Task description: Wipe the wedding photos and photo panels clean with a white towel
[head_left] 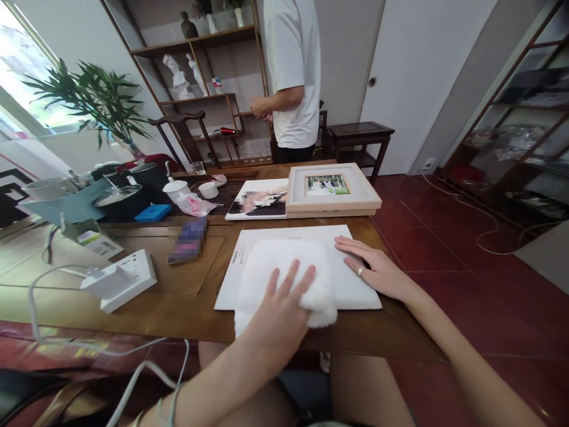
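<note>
A white flat board (355, 284) lies on the wooden table (186, 308) in front of me. A white fluffy cloth (275, 261) rests on the board. My left hand (280, 305) lies flat on the cloth with its fingers spread. My right hand (373, 264), a ring on one finger, rests flat on the board's right part, fingers stretched out. Behind the board stands a light wooden picture frame (331, 190) with a photo in it, beside an unframed photo print (258, 200).
A white power strip (122, 279) with cables lies at the left. Further back are pots, a white cup (176, 188), a blue box (152, 212) and a plant (95, 98). A person in a white shirt (291, 71) stands by the shelves behind the table.
</note>
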{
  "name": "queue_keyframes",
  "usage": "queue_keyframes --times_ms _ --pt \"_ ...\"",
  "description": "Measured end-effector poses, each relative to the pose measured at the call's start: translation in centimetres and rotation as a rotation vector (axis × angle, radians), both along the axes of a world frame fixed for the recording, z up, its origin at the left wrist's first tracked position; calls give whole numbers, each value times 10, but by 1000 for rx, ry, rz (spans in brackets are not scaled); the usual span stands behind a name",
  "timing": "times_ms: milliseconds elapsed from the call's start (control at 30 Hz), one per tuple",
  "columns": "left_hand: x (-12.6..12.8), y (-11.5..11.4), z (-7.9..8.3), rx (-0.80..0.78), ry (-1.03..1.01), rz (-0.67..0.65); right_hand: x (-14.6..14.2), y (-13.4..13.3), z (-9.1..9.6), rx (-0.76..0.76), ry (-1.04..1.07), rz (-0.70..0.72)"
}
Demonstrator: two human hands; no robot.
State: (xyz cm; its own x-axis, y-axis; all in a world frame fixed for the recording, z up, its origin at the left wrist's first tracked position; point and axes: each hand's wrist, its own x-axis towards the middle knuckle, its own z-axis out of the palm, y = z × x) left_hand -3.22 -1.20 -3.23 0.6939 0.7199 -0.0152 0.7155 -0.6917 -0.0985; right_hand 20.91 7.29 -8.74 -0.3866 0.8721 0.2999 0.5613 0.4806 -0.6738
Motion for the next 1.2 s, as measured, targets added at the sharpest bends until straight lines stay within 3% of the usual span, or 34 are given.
queue_keyframes --times_ms 100,200,300,533,733,967,1200 --pt "1 -25 -3 25 -39 -74 1 0 -1 6 -4 9" --pt "2 -26 -2 39 -45 -94 1 1 -1 1 -23 8" --pt "1 -2 4 -1 -13 -69 0 0 1 -7 -41 -1" --pt "-8 78 11 -31 -22 41 0 0 1 5 -5 7" --pt "-19 100 12 45 9 197 0 0 1 -13 3 3" --pt "-46 79 8 32 5 231 0 -3 4 -22 6 6" --pt "-63 1 1 -15 -114 130 0 -2 2 -15 -7 8"
